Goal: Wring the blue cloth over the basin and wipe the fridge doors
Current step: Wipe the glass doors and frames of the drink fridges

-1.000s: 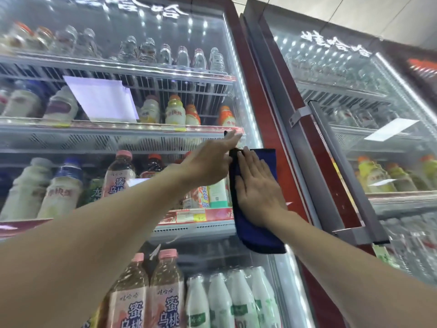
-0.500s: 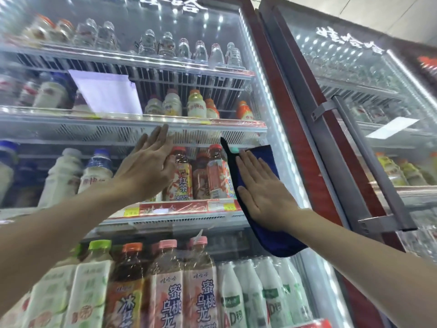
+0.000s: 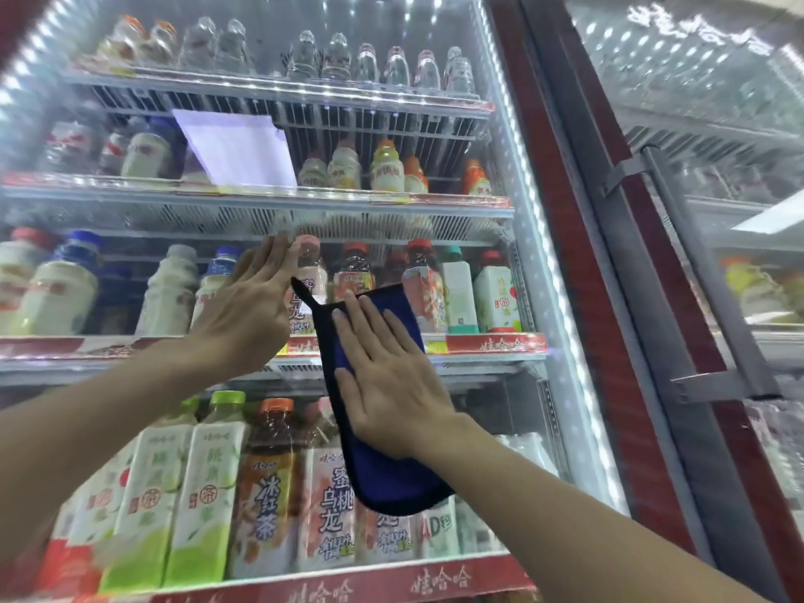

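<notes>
A glass fridge door (image 3: 500,263) fills the frame; mid-frame, the flat right hand (image 3: 387,385) presses the blue cloth (image 3: 383,476) in wiping, the left hand (image 3: 248,315) spread beside it. Next, probably sweep across.

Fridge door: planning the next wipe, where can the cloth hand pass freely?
Free glass lies between the blue cloth and the red frame, and below the cloth. Crowded leftward: the left hand sits beside the cloth's top corner.

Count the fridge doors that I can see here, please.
2. The left door is where the right hand presses the cloth on the glass. The right door carries the grey handle. More doors may stand outside the picture.
</notes>
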A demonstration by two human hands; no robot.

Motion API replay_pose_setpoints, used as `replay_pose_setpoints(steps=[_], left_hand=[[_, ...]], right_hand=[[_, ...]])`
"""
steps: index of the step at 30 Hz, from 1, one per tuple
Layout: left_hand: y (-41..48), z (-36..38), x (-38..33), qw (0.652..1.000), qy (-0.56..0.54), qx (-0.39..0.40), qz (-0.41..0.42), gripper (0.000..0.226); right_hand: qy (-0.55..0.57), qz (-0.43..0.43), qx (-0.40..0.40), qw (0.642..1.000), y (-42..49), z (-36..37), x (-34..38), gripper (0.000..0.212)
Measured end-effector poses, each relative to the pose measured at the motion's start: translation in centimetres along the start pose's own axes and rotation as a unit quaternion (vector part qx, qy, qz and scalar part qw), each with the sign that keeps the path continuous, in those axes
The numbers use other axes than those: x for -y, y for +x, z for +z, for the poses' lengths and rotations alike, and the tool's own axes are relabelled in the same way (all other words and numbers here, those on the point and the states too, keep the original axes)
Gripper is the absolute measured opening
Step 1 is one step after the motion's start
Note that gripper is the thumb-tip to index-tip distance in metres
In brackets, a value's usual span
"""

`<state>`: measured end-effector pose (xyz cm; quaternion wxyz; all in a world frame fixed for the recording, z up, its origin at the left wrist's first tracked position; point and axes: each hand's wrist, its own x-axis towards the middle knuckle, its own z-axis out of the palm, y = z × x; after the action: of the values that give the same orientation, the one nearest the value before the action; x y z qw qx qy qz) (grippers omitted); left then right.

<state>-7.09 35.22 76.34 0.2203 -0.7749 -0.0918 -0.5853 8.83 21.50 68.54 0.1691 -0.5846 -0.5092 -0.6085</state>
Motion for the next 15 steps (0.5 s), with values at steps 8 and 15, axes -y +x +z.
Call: replay_pose_setpoints(steps=[8, 15], left_hand=[[-1.0, -1.0, 0.2, 1.0, 0.028, 0.01, -0.002, 0.071], [-2.5, -1.7, 4.1, 0.999, 0.033, 0.012, -0.001, 0.063]], right_hand=[[-0.015, 0.154, 0.006, 0.988, -0.8, -3.7, -13.2, 0.064], [-0.026, 0.226, -0.019, 0.974, 1.0, -3.1, -11.2, 0.064]])
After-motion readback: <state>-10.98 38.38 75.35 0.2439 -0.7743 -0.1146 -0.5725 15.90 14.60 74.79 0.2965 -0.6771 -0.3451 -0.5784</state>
